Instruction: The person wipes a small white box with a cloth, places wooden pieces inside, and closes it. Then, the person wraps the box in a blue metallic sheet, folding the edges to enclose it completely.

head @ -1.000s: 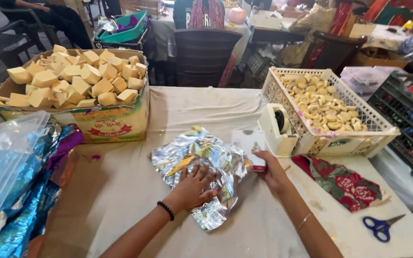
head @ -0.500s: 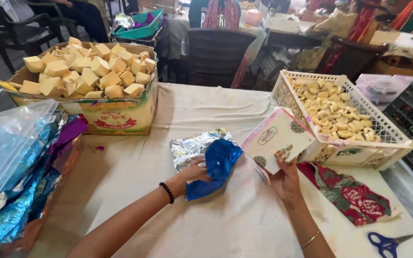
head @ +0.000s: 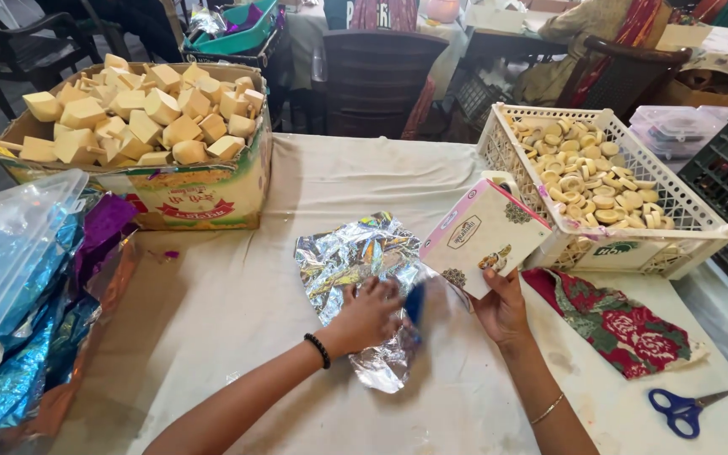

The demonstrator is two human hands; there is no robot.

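Note:
A crumpled sheet of foil (head: 351, 265), silver on top and blue underneath, lies on the white cloth-covered table (head: 238, 337). My left hand (head: 368, 316) presses down on its near edge, where a blue fold shows by the fingers. My right hand (head: 501, 310) holds a small decorated white and pink box (head: 482, 238), tilted up on its lower corner just right of the foil.
A cardboard carton of tan wooden blocks (head: 141, 126) stands back left. A white plastic crate of pale rings (head: 587, 181) stands back right, a tape dispenser (head: 503, 181) beside it. Coloured foil sheets (head: 35, 286) lie at left, a red patterned cloth (head: 617, 324) and blue scissors (head: 680, 409) at right. Dark chairs (head: 377, 80) stand behind.
My right hand lifted the box off the table and now holds it tilted. My left hand flipped the foil's edge up, showing blue, then laid it back silver side up.

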